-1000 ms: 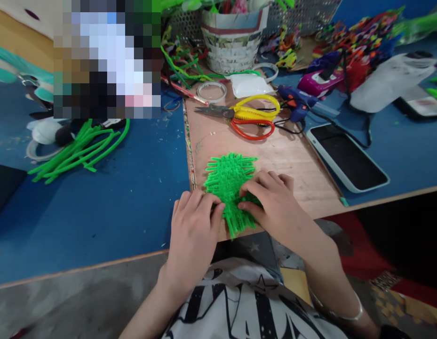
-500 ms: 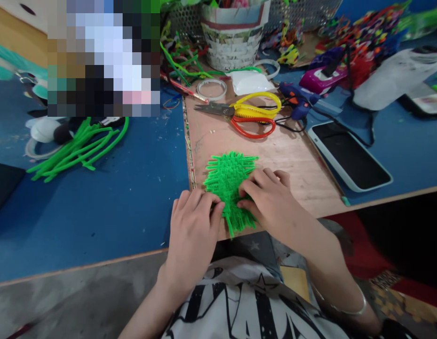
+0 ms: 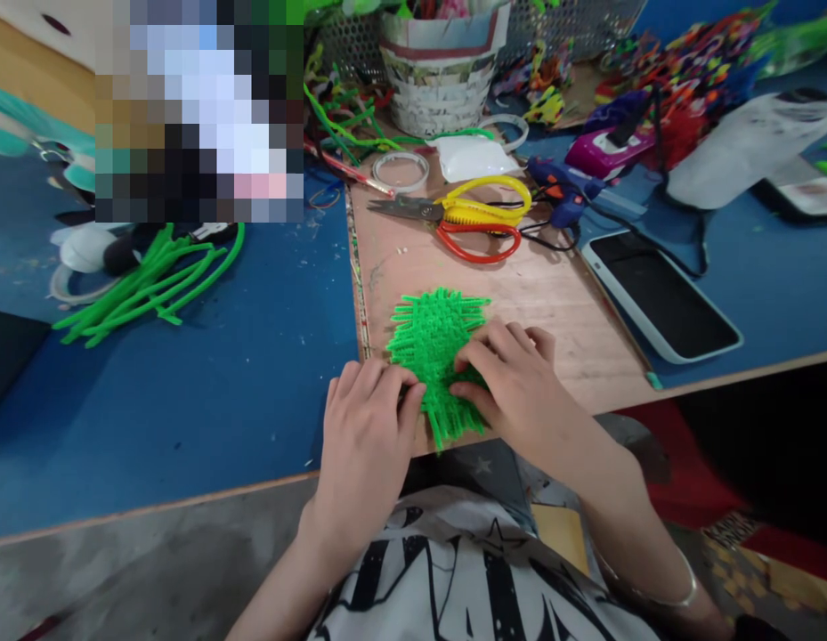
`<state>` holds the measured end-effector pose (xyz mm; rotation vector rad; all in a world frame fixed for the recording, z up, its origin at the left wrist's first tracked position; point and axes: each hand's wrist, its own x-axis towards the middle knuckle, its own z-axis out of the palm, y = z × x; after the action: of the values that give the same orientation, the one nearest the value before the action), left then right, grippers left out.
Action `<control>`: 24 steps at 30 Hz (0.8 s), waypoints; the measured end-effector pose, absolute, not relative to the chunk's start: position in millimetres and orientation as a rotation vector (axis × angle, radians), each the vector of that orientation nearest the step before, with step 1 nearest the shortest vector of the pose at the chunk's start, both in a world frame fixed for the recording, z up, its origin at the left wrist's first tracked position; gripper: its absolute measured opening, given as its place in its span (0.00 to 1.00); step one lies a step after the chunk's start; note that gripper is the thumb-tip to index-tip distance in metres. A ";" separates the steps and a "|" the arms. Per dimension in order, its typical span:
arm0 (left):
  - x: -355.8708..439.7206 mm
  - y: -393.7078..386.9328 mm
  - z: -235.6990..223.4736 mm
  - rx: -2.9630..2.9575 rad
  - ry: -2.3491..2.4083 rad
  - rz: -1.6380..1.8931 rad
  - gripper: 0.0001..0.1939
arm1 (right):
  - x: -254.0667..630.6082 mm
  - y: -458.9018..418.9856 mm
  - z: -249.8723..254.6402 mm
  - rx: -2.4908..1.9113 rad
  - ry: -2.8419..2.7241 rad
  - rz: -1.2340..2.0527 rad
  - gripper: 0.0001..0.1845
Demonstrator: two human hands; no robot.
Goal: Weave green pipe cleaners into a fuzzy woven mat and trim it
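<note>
Vs half a sec ago, next to nothing has moved: R hand [image 3: 526,383] maybe a hair farther right, L hand [image 3: 369,427] & green woven pipe-cleaner mat [image 3: 433,334] approx same spot. Head cam: mat lies flat-ish on wooden board [image 3: 553,298], nr its front edge, btwn the two hands, w/ loose stem ends sticking out at L & R sides and along the bottom. L hand at mat's lower-L edge, thumb & index tips nearly together, clamped on that edge; other fingers curled. R hand over mat's lower-R part, thumb & index tips touching it w/ small visible gap btwn them; can't tell if a stem's pinched there. Most of mat sits fwd of both grips, bottom fringe on the near side, towards wearer. Beyond mat, same board: scissors [image 3: 446,212] w/ yellow + red handles, blades pointing L, well apart from hands. Behind those, white packet [image 3: 476,160]; blue glue gun [image 3: 566,194] to the R. Phone [image 3: 667,294] R of mat, partly on blue tabletop [image 3: 253,401]. Bundle of green pipe cleaners [image 3: 142,294] far L, same tabletop.
</note>
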<state>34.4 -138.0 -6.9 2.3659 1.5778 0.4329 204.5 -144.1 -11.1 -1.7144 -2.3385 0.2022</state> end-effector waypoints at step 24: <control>34.9 -138.9 -8.2 2.386 1.594 0.441 0.07 | 200.8 -146.6 -13.0 -1.803 -2.286 0.123 0.07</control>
<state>34.9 -138.9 -8.2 2.3863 1.5937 0.4405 200.8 -146.6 -13.0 -1.8030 -2.2861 0.1227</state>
